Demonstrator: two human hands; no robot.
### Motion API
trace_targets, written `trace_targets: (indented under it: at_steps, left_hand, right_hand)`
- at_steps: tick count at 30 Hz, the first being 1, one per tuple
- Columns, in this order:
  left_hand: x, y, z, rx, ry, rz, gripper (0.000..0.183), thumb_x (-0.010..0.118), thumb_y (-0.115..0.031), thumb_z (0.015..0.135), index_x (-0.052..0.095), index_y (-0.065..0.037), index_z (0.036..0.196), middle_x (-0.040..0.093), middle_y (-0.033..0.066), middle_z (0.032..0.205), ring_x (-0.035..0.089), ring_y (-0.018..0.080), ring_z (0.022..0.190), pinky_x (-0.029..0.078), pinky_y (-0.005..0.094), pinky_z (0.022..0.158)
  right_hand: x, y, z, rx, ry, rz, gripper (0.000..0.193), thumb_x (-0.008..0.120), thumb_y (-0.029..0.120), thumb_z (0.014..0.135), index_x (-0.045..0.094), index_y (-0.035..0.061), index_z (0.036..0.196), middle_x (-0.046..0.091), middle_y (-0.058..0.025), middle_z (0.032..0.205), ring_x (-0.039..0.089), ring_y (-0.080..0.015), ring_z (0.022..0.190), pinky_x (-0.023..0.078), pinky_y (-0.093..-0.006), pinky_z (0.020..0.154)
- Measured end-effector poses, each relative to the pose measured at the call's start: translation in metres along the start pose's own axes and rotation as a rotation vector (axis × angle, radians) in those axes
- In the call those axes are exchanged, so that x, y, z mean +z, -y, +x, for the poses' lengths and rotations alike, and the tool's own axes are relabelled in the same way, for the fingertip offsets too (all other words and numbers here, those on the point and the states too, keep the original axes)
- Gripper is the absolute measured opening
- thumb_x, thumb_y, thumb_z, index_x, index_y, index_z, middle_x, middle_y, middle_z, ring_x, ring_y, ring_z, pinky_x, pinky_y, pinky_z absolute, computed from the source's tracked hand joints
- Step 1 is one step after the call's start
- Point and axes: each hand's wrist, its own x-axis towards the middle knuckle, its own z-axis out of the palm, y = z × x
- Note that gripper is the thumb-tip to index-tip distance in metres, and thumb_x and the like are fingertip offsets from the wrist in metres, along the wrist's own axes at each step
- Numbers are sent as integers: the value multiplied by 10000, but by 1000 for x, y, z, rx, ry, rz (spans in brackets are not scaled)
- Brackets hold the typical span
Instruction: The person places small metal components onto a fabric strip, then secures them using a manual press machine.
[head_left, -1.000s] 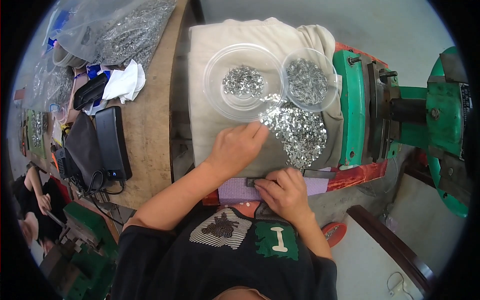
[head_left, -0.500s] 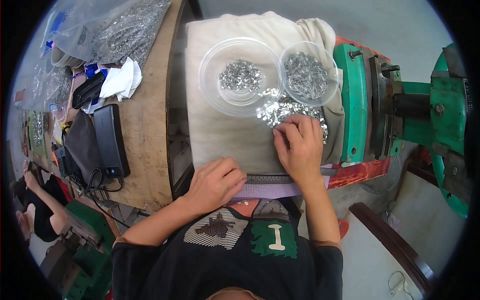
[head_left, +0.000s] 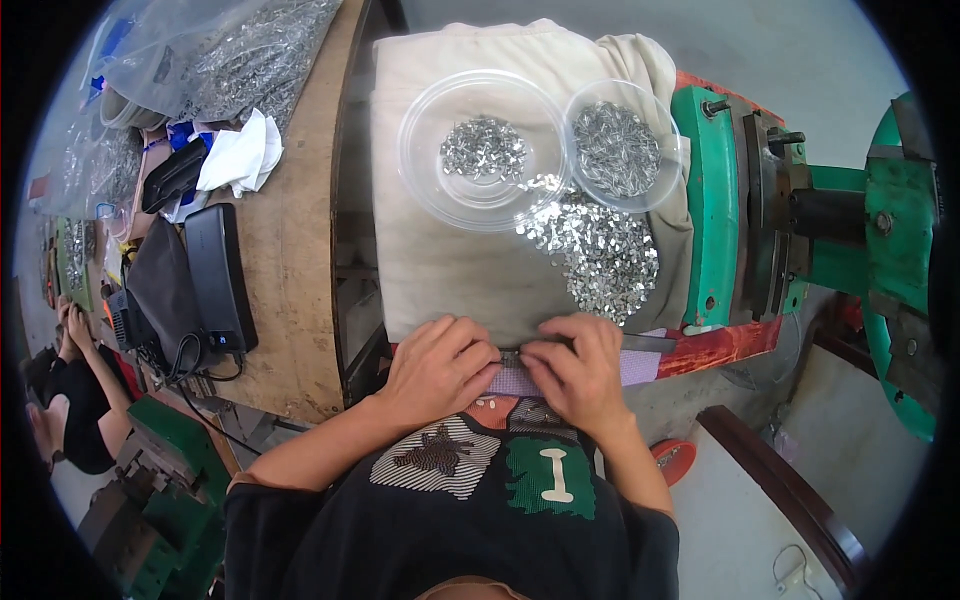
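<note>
My left hand [head_left: 445, 365] rests at the near edge of the beige cloth [head_left: 450, 280], its fingers curled and pinched together. Close beside it, my right hand [head_left: 580, 370] is closed too, thumb and fingertips together and turned toward the left. Both sets of fingertips meet over a narrow dark strip [head_left: 511, 358] that runs along the cloth's near edge; the hands cover most of it. Whatever they pinch is hidden or too small to name. Beyond my right hand lies a loose pile of small shiny flat metal pieces [head_left: 610, 260].
A wide clear plastic tub [head_left: 420, 190] holds similar flat pieces; a smaller clear tub [head_left: 672, 160] holds thin metal pins. A green machine [head_left: 712, 200] stands at the right. At left, a wooden table [head_left: 290, 300] carries a black device [head_left: 220, 275]. Another person's arm [head_left: 105, 375] shows far left.
My right hand has drawn back from the metal pile to the near edge, beside my left hand, uncovering the pile. My left hand stays nearly in place. The other person's arms have moved.
</note>
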Motion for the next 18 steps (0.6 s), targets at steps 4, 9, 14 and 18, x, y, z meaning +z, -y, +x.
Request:
trace_targets:
  at_steps: [4, 9, 14, 18]
  left_hand:
    - [2, 0, -2, -2, -14, 3, 221, 797, -168, 735, 659, -85, 887, 602, 53, 928, 613, 254, 831, 502, 367, 687]
    - [1, -5, 0, -40, -4, 3, 218, 768, -181, 763, 654, -83, 921, 583, 40, 960, 598, 236, 869, 489, 365, 742]
    - [3, 0, 1, 56, 17, 84, 271, 805, -226, 736, 679, -82, 928, 606, 41, 947, 612, 239, 848, 497, 365, 697]
    - [3, 2, -3, 101, 44, 68, 257, 800, -220, 741, 686, -83, 927, 610, 32, 951, 612, 231, 839, 496, 356, 696]
  right_hand:
    - [-6, -11, 20, 163, -95, -265, 391, 761, 201, 806, 700, 148, 1189, 558, -89, 1303, 447, -330, 1222, 340, -466, 1015]
    - [-2, -19, 30, 166, -13, -390, 430, 739, 227, 835, 682, 207, 1261, 492, -91, 1431, 357, -361, 1311, 291, -486, 1065]
    - [-5, -14, 10, 115, -88, -239, 301, 809, 204, 754, 763, 223, 1051, 589, -44, 1318, 398, -339, 1283, 289, -453, 1056]
    - [-10, -5, 2, 63, -31, -151, 233, 839, 220, 672, 784, 237, 897, 621, 4, 1241, 436, -296, 1226, 304, -424, 1015]
